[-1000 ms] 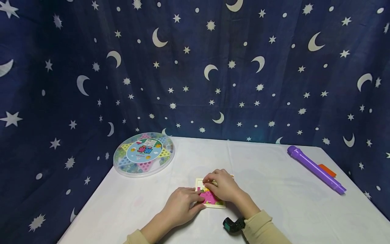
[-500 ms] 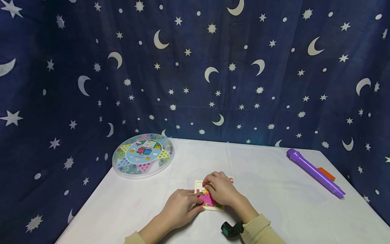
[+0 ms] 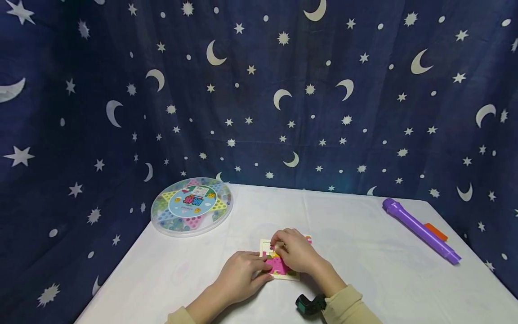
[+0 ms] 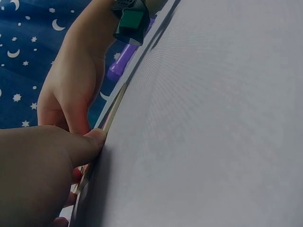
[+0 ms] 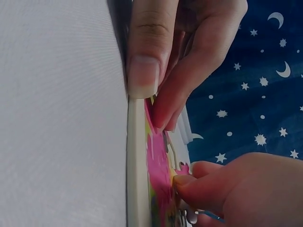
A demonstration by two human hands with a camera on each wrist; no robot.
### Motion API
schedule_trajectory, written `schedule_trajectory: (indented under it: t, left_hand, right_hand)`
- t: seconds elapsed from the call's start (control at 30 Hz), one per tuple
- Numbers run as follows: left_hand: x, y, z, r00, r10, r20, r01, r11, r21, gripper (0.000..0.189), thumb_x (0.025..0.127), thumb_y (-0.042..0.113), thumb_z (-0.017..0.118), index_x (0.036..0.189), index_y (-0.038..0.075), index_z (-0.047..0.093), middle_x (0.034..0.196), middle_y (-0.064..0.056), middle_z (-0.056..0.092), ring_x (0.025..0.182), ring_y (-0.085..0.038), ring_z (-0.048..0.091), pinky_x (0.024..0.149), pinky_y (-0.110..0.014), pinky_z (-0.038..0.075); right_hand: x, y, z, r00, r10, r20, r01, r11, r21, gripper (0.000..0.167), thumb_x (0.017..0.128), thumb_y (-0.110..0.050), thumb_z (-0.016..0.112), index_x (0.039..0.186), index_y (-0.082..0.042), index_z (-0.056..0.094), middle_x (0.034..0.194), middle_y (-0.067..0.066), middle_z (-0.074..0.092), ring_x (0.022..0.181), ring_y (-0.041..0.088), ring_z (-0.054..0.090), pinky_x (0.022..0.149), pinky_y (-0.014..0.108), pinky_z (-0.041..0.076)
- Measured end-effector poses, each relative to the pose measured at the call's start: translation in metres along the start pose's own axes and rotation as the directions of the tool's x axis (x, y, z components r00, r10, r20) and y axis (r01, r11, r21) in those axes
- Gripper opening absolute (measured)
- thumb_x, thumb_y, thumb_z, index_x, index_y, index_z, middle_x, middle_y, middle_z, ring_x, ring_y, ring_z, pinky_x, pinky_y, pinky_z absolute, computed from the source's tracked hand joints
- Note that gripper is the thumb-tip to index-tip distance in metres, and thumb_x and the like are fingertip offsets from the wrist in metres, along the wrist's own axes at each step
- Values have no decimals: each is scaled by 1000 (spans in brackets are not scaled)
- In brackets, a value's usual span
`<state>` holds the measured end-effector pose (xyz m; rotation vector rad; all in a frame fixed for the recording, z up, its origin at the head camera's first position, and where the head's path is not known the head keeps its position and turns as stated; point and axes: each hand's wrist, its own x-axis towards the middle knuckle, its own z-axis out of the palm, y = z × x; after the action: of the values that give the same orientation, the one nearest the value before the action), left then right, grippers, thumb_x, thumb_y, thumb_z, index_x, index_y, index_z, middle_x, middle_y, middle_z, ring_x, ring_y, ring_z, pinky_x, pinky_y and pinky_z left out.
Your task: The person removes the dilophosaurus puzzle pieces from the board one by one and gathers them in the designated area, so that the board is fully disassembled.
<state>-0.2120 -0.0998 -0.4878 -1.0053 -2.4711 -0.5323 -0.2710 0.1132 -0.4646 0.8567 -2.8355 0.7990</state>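
A small jigsaw puzzle (image 3: 277, 266) with a pink picture lies in a pale frame on the white table. My left hand (image 3: 242, 275) holds it at the left: the thumb presses the frame's near edge, while fingertips rest on the pink pieces. Over the puzzle's upper part, my right hand (image 3: 298, 253) pinches a small pink puzzle piece (image 5: 183, 168) between thumb and index finger. That piece stands tilted close above the picture. The right hand hides much of the puzzle's right side. The left hand (image 5: 151, 52) appears at the top of the right wrist view.
A round, clear-lidded board game case (image 3: 192, 207) lies at the back left. At the right are a purple microphone-shaped stick (image 3: 421, 230) and an orange object (image 3: 436, 231). A colourful piece (image 3: 309, 239) shows behind the right hand. A starry curtain (image 3: 259, 90) hangs behind the table.
The head view has shifted slightly. The right fingers have moved only a little over the puzzle with the small piece; the left hand keeps its place.
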Motion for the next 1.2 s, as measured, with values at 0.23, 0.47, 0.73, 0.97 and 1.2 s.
schedule_trajectory:
  t: [0.23, 0.47, 0.73, 0.97, 1.2]
  left_hand:
    - [0, 1, 1, 1000, -3, 11, 3, 1000, -9, 22, 91, 38, 79, 104, 22, 83, 111, 5, 76, 108, -12, 69, 95, -38, 54]
    - [1, 1, 2, 1000, 1, 18, 0, 1000, -15, 21, 92, 38, 78, 104, 22, 83, 110, 5, 76, 108, -11, 69, 95, -37, 53]
    - [1, 1, 1, 999, -15, 33, 16, 1000, -15, 22, 92, 39, 77, 106, 23, 83, 113, 5, 76, 109, -10, 69, 96, -37, 53]
    - [0, 3, -1, 999, -27, 42, 28, 1000, -12, 22, 92, 39, 77, 107, 22, 83, 114, 5, 75, 110, -11, 69, 96, -38, 53]
    - [1, 3, -3, 999, -28, 36, 28, 1000, -9, 22, 92, 38, 78, 106, 22, 83, 113, 4, 76, 109, -11, 69, 96, -38, 53]
  right_hand:
    - [-3, 3, 1, 1000, 16, -1, -16, 999, 42, 26, 94, -9, 73, 118, -14, 67, 108, -2, 63, 96, 15, 59, 88, 42, 54]
    - [-5, 4, -3, 999, 41, 2, -42, 997, 66, 22, 92, -11, 76, 113, -17, 71, 96, -6, 62, 82, 13, 54, 75, 36, 50]
    - [-5, 7, -5, 998, 59, 2, -59, 997, 47, 15, 93, -19, 76, 107, -18, 70, 76, -13, 58, 69, 8, 52, 65, 31, 45]
    - [-4, 6, -5, 999, 41, -21, -40, 999, 12, 7, 92, -21, 78, 96, -22, 72, 68, -16, 54, 64, 5, 49, 61, 29, 41]
    - [-4, 4, -5, 998, 40, -38, -41, 999, -20, 9, 92, -21, 78, 97, -22, 70, 71, -17, 55, 67, 7, 50, 64, 31, 43]
